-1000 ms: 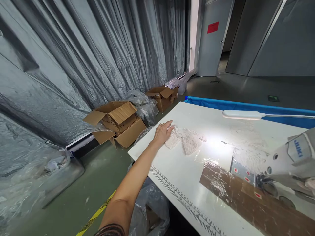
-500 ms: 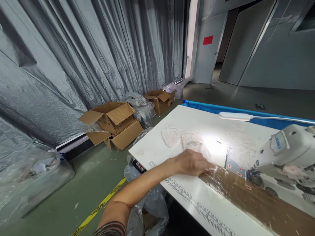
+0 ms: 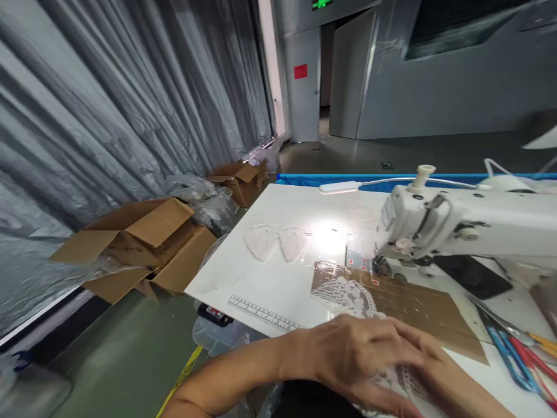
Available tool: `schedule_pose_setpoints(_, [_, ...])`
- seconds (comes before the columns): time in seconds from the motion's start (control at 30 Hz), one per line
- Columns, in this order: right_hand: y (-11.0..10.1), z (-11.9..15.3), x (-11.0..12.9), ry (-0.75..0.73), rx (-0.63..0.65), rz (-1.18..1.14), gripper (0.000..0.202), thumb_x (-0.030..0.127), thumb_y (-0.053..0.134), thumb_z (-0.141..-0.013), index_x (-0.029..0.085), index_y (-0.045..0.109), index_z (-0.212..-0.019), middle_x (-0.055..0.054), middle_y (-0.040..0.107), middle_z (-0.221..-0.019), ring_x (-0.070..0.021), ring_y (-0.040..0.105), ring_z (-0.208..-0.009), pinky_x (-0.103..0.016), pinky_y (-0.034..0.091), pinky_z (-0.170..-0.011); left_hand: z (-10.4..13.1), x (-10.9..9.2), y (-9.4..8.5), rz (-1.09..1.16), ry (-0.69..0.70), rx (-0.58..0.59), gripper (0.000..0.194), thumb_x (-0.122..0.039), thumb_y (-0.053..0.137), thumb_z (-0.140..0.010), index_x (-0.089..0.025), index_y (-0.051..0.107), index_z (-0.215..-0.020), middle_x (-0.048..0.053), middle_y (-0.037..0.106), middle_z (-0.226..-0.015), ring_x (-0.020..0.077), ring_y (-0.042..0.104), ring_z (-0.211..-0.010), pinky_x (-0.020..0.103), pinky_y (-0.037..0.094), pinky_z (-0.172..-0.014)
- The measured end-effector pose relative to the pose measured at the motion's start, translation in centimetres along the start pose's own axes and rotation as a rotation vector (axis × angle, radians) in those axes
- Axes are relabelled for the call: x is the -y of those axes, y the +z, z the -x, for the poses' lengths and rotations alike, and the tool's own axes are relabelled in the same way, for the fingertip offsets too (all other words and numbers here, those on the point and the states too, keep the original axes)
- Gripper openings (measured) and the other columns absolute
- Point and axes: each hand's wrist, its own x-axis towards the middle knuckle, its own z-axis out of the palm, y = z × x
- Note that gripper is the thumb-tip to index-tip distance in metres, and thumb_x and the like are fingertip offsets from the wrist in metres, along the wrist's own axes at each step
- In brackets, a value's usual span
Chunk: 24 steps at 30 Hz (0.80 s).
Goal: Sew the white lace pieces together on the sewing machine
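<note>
My left hand (image 3: 361, 354) is arched over a piece of white lace (image 3: 343, 292) at the table's front edge, fingers bent and thumb below, gripping it. The lace spreads beyond the hand onto a brown board (image 3: 418, 305) and hangs down toward my lap. My right hand (image 3: 441, 371) comes in from the lower right and meets the left one over the lace; its fingers are hidden behind the left hand. Two joined white lace cups (image 3: 293, 242) lie flat on the white table (image 3: 243, 278). To the right of them stands a white sewing machine (image 3: 404, 223).
A lamp (image 3: 340, 187) on a thin stem lights the table. Blue-handled scissors (image 3: 513, 360) and red-handled ones (image 3: 533, 363) lie at the right. A printed ruler (image 3: 265, 313) runs along the front edge. Cardboard boxes (image 3: 148, 232) stand on the floor at left.
My view has swung right. My left hand has drawn back from the far end of the brown board to the front edge, with lace now in it. My right hand has come into view.
</note>
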Motion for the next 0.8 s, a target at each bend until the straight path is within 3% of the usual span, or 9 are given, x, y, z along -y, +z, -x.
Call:
schedule_pose_setpoints(0.1, [0.6, 0.5, 1.4, 0.084, 0.11, -0.029, 0.042, 0.056, 0.051, -0.089, 0.022, 0.071, -0.104, -0.008, 0.071, -0.09, -0.0274, 0.066, -0.095, -0.04, 0.056, -0.08, -0.8, 0.4, -1.4, 0.071, -0.103, 0.012, 0.052, -0.041, 0.049, -0.096, -0.007, 0.043, -0.135, 0.018, 0.065, -0.116, 0.023, 0.062, -0.107, 0.035, 0.054, -0.09])
schedule_pose_setpoints(0.2, [-0.1, 1.4, 2.2, 0.111, 0.285, 0.014, 0.038, 0.055, 0.049, -0.092, 0.024, 0.071, -0.099, -0.004, 0.069, -0.083, -0.0214, 0.065, -0.078, -0.031, 0.056, -0.067, -1.1, 1.0, -2.5, 0.149, -0.128, 0.196, 0.044, -0.03, 0.041, -0.098, -0.011, 0.042, -0.137, 0.013, 0.066, -0.115, 0.0219, 0.063, -0.104, 0.038, 0.05, -0.093])
schedule_pose_setpoints(0.3, [-2.1, 2.0, 2.6, 0.108, 0.332, -0.011, 0.034, 0.052, 0.054, -0.091, 0.023, 0.07, -0.101, -0.003, 0.068, -0.086, -0.018, 0.062, -0.075, -0.027, 0.053, -0.066, -0.5, 1.6, -3.0, 0.251, -0.185, 0.358, 0.031, -0.033, 0.044, -0.098, -0.016, 0.059, -0.119, 0.006, 0.071, -0.09, 0.0159, 0.065, -0.081, 0.027, 0.05, -0.077])
schedule_pose_setpoints(0.43, [-5.0, 0.7, 2.4, 0.12, 0.38, -0.044, 0.033, 0.05, 0.058, -0.091, 0.019, 0.069, -0.093, -0.002, 0.064, -0.079, -0.014, 0.055, -0.066, -0.024, 0.046, -0.058, -0.2, 3.0, -4.2, 0.35, -0.299, 0.323, 0.019, -0.03, 0.053, -0.094, -0.016, 0.065, -0.096, 0.003, 0.069, -0.085, 0.012, 0.061, -0.075, 0.022, 0.045, -0.067])
schedule_pose_setpoints(0.57, [-6.6, -2.4, 1.3, 0.191, 0.186, 0.065, 0.043, 0.059, 0.058, -0.086, 0.017, 0.066, -0.091, 0.002, 0.053, -0.062, -0.0113, 0.042, -0.051, -0.024, 0.034, -0.046, -1.0, 4.8, -5.6, 0.235, -0.491, 0.208, 0.015, -0.031, 0.061, -0.087, -0.018, 0.056, -0.081, -0.002, 0.061, -0.077, 0.0109, 0.054, -0.069, 0.022, 0.039, -0.061])
schedule_pose_setpoints(0.67, [-7.1, -4.2, 0.9, 0.216, -0.001, 0.275, 0.042, 0.058, 0.056, -0.085, 0.019, 0.067, -0.094, 0.003, 0.05, -0.057, -0.0129, 0.041, -0.048, -0.025, 0.028, -0.045, -1.5, 6.2, -5.9, 0.096, -0.613, 0.189, 0.015, -0.032, 0.057, -0.088, -0.019, 0.051, -0.085, -0.004, 0.054, -0.073, 0.009, 0.043, -0.055, 0.023, 0.033, -0.054])
schedule_pose_setpoints(0.73, [-7.3, -4.9, 0.8, 0.194, -0.106, 0.469, 0.035, 0.053, 0.053, -0.086, 0.021, 0.067, -0.092, 0.003, 0.049, -0.054, -0.0151, 0.044, -0.049, -0.027, 0.027, -0.046, -1.5, 7.2, -5.7, -0.018, -0.637, 0.152, 0.015, -0.031, 0.055, -0.088, -0.019, 0.05, -0.093, -0.003, 0.054, -0.074, 0.0093, 0.041, -0.053, 0.024, 0.033, -0.053])
schedule_pose_setpoints(0.8, [-7.6, -5.3, 0.9, 0.166, -0.171, 0.634, 0.029, 0.047, 0.051, -0.086, 0.022, 0.064, -0.083, 0.003, 0.048, -0.052, -0.0166, 0.046, -0.05, -0.028, 0.027, -0.047, -1.2, 8.3, -5.4, -0.136, -0.582, 0.075, 0.019, -0.029, 0.056, -0.087, -0.018, 0.05, -0.102, 0.001, 0.057, -0.084, 0.0127, 0.049, -0.062, 0.026, 0.039, -0.058])
